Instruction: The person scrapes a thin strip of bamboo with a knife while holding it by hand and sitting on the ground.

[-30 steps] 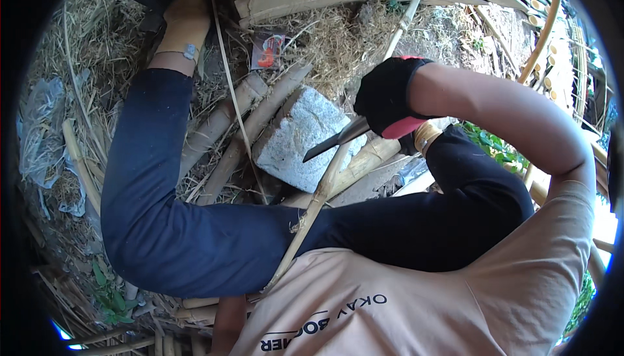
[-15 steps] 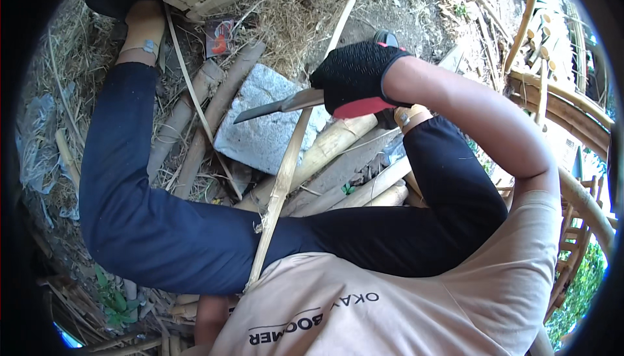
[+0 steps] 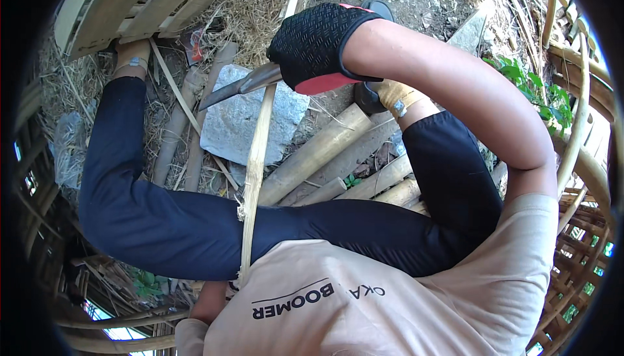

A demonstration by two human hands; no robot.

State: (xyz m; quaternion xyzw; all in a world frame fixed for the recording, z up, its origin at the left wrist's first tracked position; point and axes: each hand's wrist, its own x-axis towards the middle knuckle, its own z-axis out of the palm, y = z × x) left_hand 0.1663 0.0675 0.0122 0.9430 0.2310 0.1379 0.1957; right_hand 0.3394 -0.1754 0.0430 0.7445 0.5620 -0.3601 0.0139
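Since the earlier frame, the right hand point(image 3: 318, 49) in its black and red glove has moved farther from the body along the thin bamboo strip point(image 3: 257, 154), which now stands straighter. The fist is closed tight around a knife point(image 3: 237, 88), and the blade pokes out to the left of it. The strip crosses at the blade, right by the fist; I cannot tell if the fingers pinch it too. From there the strip comes down over the dark trousers point(image 3: 182, 226) to the shirt point(image 3: 390, 310), with a frayed bit near its low end. The big pale stone point(image 3: 250, 128) is just below the fist and to its left. A dark shoe point(image 3: 369, 99) is near the fist, below and to the right. A fat bamboo pole point(image 3: 318, 151) lies below the fist. The left hand is hidden, so I cannot tell what it does. Well apart from the fist are green leaves point(image 3: 533, 89) to the right and a slatted panel point(image 3: 140, 5) up to the left.
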